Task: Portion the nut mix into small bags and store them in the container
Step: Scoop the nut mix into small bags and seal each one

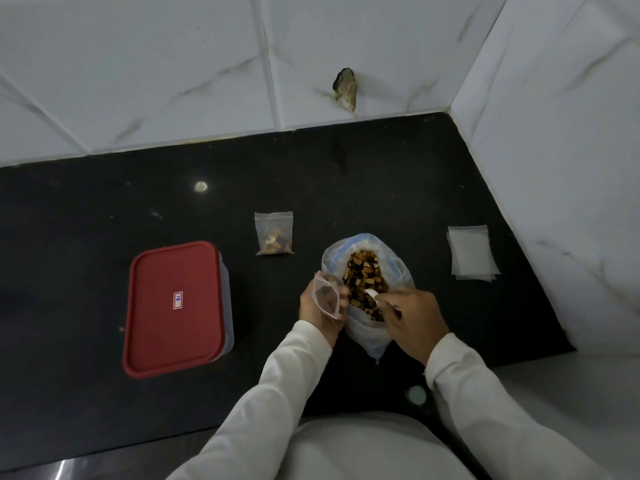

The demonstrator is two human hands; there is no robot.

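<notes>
A small bag (325, 299) was held pinched open in the left hand (317, 315), just left of the large bag of nut mix (363, 271), into which a white spoon (371, 294) gripped by the right hand (415, 317) was dipped; the closed container (173, 306) was stood farther left.

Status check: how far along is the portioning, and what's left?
Done: one filled small bag lies on the counter. In hand: the left hand holds an open small bag, while the right hand works a white scoop in the big bag of nut mix. Left: a stack of empty bags to fill, and the red-lidded container is closed, with the filled bag outside it.
</notes>
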